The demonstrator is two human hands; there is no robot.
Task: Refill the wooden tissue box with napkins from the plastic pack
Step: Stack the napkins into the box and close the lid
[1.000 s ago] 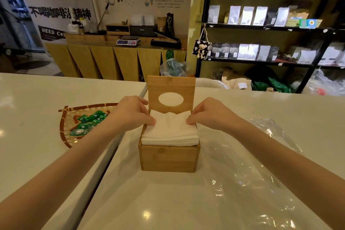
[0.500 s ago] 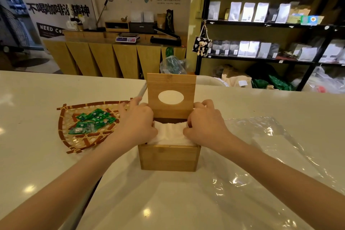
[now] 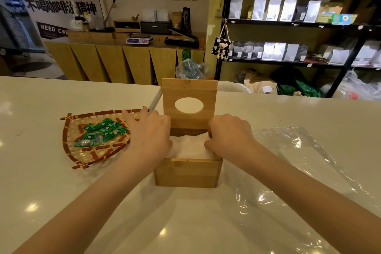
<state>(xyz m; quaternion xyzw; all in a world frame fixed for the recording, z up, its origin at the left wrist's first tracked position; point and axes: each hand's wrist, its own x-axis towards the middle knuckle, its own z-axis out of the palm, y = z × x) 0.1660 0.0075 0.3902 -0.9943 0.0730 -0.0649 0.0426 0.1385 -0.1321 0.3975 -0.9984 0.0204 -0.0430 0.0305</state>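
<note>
The wooden tissue box [image 3: 186, 172] stands on the white counter in front of me, its lid [image 3: 189, 90] with an oval hole hinged upright at the back. White napkins [image 3: 188, 146] fill the box to about its rim. My left hand [image 3: 149, 136] rests on the left side of the stack, fingers spread. On the right side my right hand [image 3: 227, 136] presses down with curled fingers. The clear plastic pack [image 3: 288, 171] lies flat and crumpled to the right of the box.
A woven basket [image 3: 72, 150] with green wrapped candies sits just left of the box, near my left hand. A seam between two counter slabs runs behind the box. Dark shelves with bags stand behind the counter.
The napkin stack stood above the box rim a second ago; both hands have pushed it down into the box. My left fingers have spread out.
</note>
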